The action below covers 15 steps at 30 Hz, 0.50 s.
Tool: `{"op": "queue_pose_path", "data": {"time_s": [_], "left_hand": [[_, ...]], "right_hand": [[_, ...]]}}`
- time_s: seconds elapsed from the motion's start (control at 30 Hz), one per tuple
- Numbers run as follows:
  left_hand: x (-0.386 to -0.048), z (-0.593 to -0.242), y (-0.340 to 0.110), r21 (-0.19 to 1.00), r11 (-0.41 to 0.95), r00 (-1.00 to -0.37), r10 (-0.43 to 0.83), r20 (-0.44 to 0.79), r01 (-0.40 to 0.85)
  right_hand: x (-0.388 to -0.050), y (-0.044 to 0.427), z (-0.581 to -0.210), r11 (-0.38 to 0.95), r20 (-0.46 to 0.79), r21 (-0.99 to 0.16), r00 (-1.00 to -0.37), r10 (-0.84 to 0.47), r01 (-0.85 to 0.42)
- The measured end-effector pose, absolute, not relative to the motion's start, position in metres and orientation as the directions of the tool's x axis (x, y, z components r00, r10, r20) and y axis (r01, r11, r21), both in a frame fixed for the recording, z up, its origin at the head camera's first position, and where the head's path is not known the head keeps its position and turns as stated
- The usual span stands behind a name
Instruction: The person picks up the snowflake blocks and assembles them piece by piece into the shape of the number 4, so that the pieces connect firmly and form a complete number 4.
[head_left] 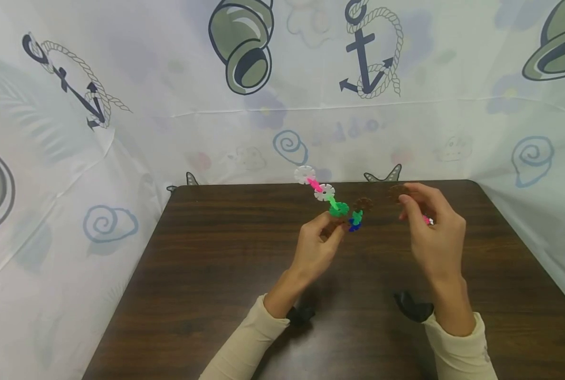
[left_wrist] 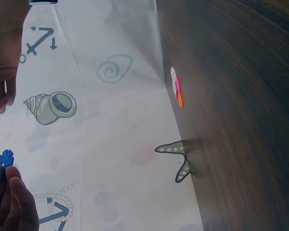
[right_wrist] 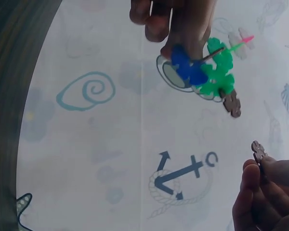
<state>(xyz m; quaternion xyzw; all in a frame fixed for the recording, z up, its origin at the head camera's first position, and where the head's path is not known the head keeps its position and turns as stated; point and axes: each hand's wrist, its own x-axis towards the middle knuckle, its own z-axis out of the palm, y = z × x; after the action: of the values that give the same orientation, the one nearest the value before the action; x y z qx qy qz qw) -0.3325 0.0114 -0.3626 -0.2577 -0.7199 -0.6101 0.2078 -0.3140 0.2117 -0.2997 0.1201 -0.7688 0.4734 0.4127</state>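
My left hand (head_left: 316, 247) pinches a chain of notched plastic discs above the table. From its fingers the chain runs up and left through a green disc (head_left: 339, 209), a white disc (head_left: 324, 192), a pink one (head_left: 315, 184) and another white one (head_left: 305, 173). Beside the fingertips a blue disc (head_left: 354, 226), a small green one (head_left: 357, 217) and a brown disc (head_left: 363, 204) branch off to the right. My right hand (head_left: 436, 235) pinches a separate brown disc (head_left: 396, 193), apart from the chain; the right wrist view shows that brown disc (right_wrist: 258, 149) between thumb and finger.
Behind the right hand, small pink and white pieces (head_left: 428, 220) lie on the dark wooden table (head_left: 206, 285). In the left wrist view, a short row of white, pink and orange pieces (left_wrist: 178, 86) lies near the table's edge. A patterned cloth (head_left: 216, 137) hangs behind.
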Motion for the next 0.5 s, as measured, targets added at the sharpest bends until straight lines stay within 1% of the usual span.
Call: {"op": "queue_pose_path", "data": {"time_s": [0.23, 0.5], "left_hand": [[-0.331, -0.363, 0.012, 0.720, 0.191, -0.744, 0.120, 0.657, 0.667], [-0.331, -0.365, 0.013, 0.622, 0.267, -0.669, 0.152, 0.727, 0.736]], "right_hand": [[-0.306, 0.204, -0.298, 0.579, 0.772, -0.579, -0.614, 0.163, -0.574], [-0.304, 0.199, -0.298, 0.585, 0.796, -0.538, -0.593, 0.117, -0.607]]}}
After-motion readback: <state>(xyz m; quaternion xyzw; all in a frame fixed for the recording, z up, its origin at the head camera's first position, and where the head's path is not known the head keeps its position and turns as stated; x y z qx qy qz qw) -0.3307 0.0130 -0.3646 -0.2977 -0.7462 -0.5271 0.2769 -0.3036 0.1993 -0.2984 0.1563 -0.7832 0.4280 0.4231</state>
